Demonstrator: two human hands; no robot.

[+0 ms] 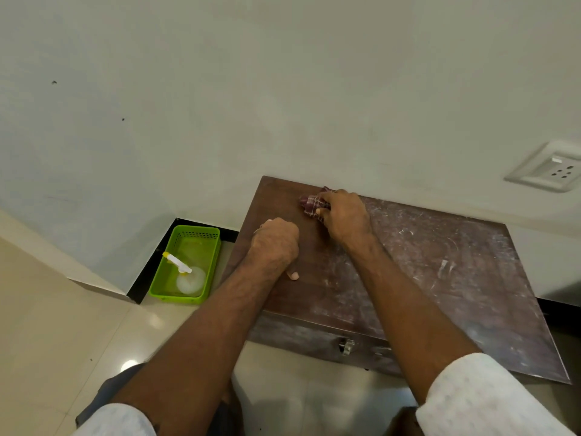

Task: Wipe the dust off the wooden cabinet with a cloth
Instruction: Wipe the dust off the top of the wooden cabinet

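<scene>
The low wooden cabinet (440, 278) stands against the wall, its dark brown top streaked with pale dust over the middle and right. My right hand (344, 215) grips a bunched maroon checked cloth (309, 202) and presses it onto the top near the back left corner. My left hand (275, 243) rests on the cabinet top near its left edge, fingers curled under and the thumb tip touching the wood, with nothing in it. The strip of wood around both hands looks darker and cleaner than the rest.
A green plastic basket (206, 231) holding a white spray bottle with yellow trim (185, 272) sits on the tiled floor just left of the cabinet. A wall socket (550, 166) is at the right. A metal latch (345, 346) hangs on the cabinet front.
</scene>
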